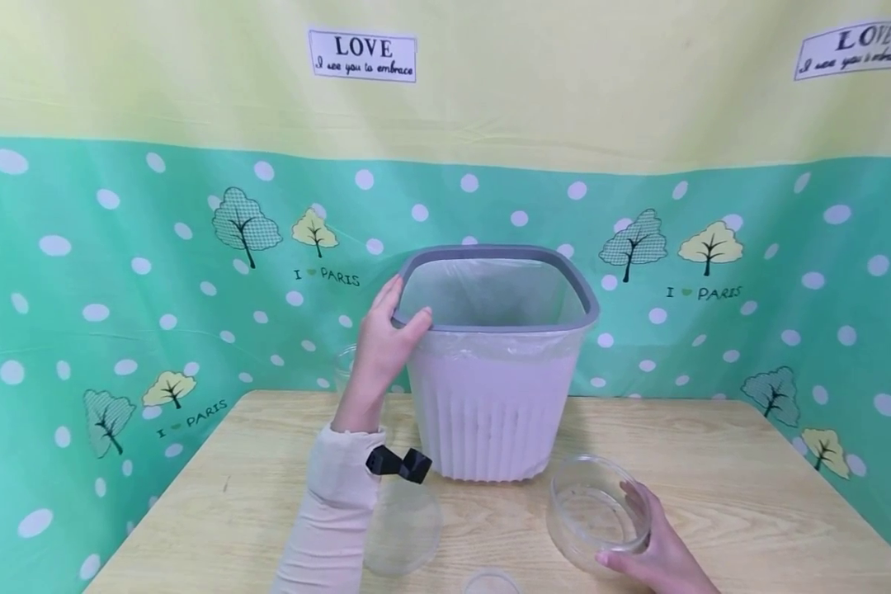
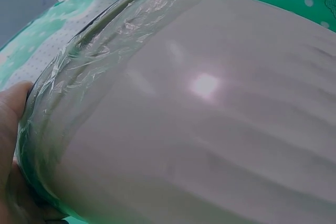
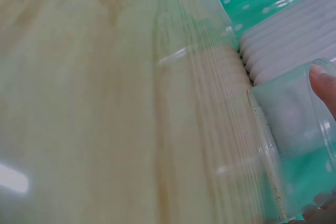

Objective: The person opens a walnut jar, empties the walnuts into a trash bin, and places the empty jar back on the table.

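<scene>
A pale waste bin (image 1: 490,412) with a grey rim (image 1: 490,328) stands upright on the table, lined with a clear plastic bag (image 2: 113,43). My left hand (image 1: 384,342) grips the left side of that rim, thumb at the front and fingers at the outer side. Down at the front right, my right hand (image 1: 664,549) holds a clear round glass bowl (image 1: 570,528) by its right side, thumb and fingers spread around the wall. In the right wrist view the bowl (image 3: 289,119) appears close to the bin's ribbed wall. Nothing is visible inside the bowl.
A round clear lid-like disc (image 1: 404,532) lies on the wooden table (image 1: 238,495) beside my left forearm. Another clear round rim (image 1: 492,577) shows at the bottom edge. Behind the left wrist stands a partly hidden clear glass vessel (image 1: 344,360). A patterned curtain (image 1: 119,272) surrounds the table.
</scene>
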The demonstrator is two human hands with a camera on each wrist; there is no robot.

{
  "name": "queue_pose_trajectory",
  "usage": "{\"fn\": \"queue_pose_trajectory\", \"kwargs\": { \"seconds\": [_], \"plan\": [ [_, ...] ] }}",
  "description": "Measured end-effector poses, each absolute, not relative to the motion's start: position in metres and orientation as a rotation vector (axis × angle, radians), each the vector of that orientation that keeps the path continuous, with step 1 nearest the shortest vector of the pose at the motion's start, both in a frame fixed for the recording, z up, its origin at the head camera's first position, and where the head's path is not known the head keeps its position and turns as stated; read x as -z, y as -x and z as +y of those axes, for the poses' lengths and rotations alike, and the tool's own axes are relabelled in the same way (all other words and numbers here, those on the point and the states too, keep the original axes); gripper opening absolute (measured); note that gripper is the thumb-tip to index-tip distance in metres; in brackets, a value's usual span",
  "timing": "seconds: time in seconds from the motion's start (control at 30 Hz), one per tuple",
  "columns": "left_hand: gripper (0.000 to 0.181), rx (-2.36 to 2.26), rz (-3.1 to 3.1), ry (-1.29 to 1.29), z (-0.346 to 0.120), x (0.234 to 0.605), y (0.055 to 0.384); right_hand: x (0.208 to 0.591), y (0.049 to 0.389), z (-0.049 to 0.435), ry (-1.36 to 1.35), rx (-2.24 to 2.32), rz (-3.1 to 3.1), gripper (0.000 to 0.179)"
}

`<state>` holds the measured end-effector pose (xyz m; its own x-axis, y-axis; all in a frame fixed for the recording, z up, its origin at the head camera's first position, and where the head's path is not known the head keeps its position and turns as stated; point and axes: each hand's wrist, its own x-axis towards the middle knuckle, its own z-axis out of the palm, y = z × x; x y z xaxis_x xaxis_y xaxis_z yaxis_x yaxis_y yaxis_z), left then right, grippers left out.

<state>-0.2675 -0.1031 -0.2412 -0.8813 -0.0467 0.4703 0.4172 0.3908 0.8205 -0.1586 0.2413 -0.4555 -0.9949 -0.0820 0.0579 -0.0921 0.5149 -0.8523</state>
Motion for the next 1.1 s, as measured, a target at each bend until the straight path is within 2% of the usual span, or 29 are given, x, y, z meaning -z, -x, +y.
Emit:
{"fn": "queue_pose_trajectory", "kwargs": {
  "seconds": [0.37,0.57,0.83,1.1],
  "plan": [
    [0.073,1.404,-2.204,0.358,-0.110,0.251,0.273,0.453,0.167,0.242,-0.162,-1.534,-2.850,0.106],
    [0.066,1.278,-2.193,0.432,-0.124,0.255,0.271,0.455,0.169,0.245,-0.237,-1.560,-2.837,0.107],
    [0.064,1.022,-2.150,0.556,-0.157,0.259,0.270,0.444,0.171,0.259,-0.309,-1.608,-2.882,0.107],
    [0.069,0.709,-2.184,0.577,-0.202,0.277,0.276,0.425,0.168,0.288,-0.432,-1.267,-2.775,0.099]
  ]
}}
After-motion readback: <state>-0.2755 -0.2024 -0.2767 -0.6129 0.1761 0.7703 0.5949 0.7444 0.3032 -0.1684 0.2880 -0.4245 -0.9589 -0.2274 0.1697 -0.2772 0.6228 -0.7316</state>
